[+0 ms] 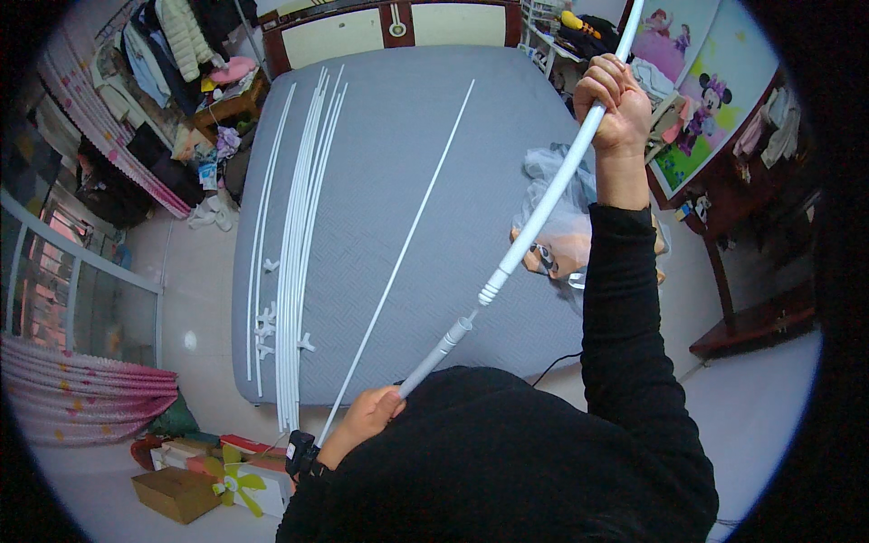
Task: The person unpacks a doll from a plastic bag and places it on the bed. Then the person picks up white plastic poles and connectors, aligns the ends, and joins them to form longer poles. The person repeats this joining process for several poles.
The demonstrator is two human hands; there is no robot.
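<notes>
My right hand [615, 104] is raised at the upper right, its fingers wrapped round a long white pole [548, 199]. The pole slants down toward my body, and its top runs out of the picture. Close to my torso, my left hand [367, 416] is closed round a shorter, greyish-white tube section [434, 357]. The two ringed ends face each other in line, with a thin, narrower piece showing between them; I cannot tell how firmly they are joined. A single thin white rod [398, 258] lies on the bed beyond my left hand.
On the grey bed [425, 136], a bundle of several white rods [303, 226] lies at the left with white plastic connectors [265, 317]. A clear plastic bag [552, 190] rests at the right edge. Cardboard boxes [176, 493] and a yellow-green fan [237, 484] stand at the lower left.
</notes>
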